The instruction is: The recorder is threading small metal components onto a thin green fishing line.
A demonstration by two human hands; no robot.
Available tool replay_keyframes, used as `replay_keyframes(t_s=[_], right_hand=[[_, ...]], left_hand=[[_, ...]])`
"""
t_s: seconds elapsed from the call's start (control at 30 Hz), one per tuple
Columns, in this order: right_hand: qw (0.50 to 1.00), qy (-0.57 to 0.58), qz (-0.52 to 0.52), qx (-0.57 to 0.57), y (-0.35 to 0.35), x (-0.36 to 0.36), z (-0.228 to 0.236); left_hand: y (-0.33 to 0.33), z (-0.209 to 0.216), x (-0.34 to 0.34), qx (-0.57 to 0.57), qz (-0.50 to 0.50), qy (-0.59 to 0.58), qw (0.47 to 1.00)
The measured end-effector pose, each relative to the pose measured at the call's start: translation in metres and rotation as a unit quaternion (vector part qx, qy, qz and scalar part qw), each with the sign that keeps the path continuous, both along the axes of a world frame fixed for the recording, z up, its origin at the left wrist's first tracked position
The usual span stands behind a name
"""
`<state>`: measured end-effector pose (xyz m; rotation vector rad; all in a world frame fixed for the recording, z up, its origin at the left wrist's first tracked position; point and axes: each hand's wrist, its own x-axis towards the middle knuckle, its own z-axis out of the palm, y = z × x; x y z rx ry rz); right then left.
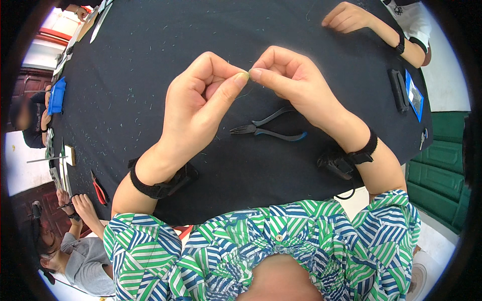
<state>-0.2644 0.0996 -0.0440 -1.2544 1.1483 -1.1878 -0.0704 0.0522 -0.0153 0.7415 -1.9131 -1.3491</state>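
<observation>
My left hand point(198, 98) and my right hand point(296, 80) meet fingertip to fingertip over the middle of the black-covered table. Each one is closed in a thumb-and-finger pinch. A very thin greenish strand, like fine wire or thread point(244, 94), curves down from where the fingertips meet; its held part is hidden by the fingers. Just below the hands lie pliers point(256, 130) with dark grey handles and a blue tip, their handles spread apart and their jaws pointing left.
Short thread-like scraps dot the black cloth point(125, 60). Red-handled pliers point(99, 189) and a blue tray point(56, 95) lie along the left edge. At right are a black case point(398, 90) and a blue-edged packet point(414, 95). Another person's hand point(349, 19) rests far right; other people sit left.
</observation>
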Motion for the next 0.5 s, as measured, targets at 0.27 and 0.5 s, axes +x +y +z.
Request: replay_keyframes(t_s=[0.27,0.5], right_hand=[[0.994,0.049,-0.007,-0.1,0.006,0.009,-0.002],[0.988,0.109,0.0,-0.108,0.013,0.011,0.008]], left_hand=[[-0.001,-0.004,-0.001,0.012,0.009,0.052,0.999],[-0.003,-0.007,-0.001,0.007,0.009,0.069,0.998]])
